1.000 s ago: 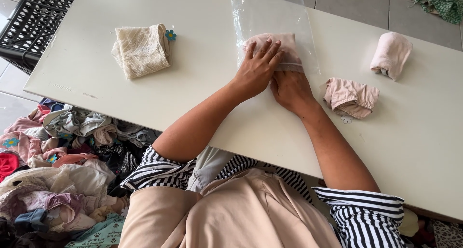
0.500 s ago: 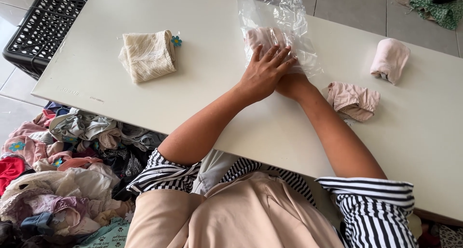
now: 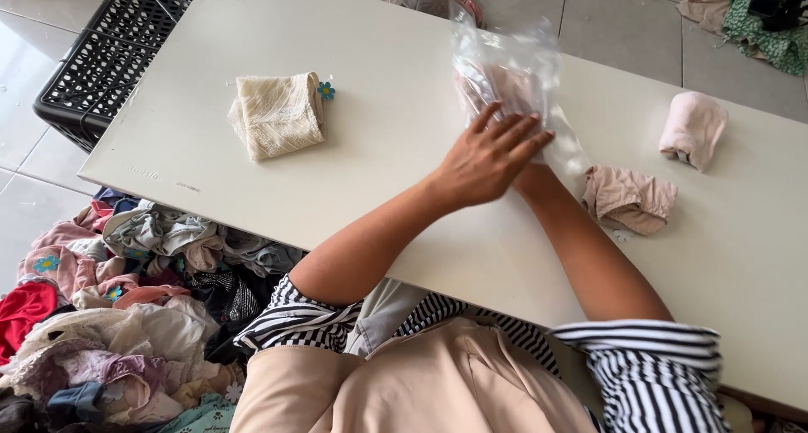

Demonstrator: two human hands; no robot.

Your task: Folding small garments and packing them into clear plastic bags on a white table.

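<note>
A clear plastic bag [image 3: 513,58] stands tilted up off the white table [image 3: 202,159], with a folded pink garment [image 3: 505,88] inside it. My left hand [image 3: 492,155] lies on the bag's lower end, fingers spread over the plastic. My right hand is hidden behind the left; only its wrist [image 3: 539,185] shows, right at the bag's mouth. To the right of my hands lies a crumpled pink garment [image 3: 629,199], and a rolled pale pink one [image 3: 692,128] lies farther right.
A folded cream lace garment [image 3: 278,115] with a small blue flower [image 3: 326,90] lies on the table's left half. A black plastic crate [image 3: 101,63] stands on the floor, far left. A heap of mixed clothes [image 3: 109,315] lies below the table's near edge. More cloth [image 3: 757,12] lies on the floor, top right.
The bag with the pink garment has risen from lying flat to tilted up off the table. My left hand slid down toward its mouth, covering my right hand.
</note>
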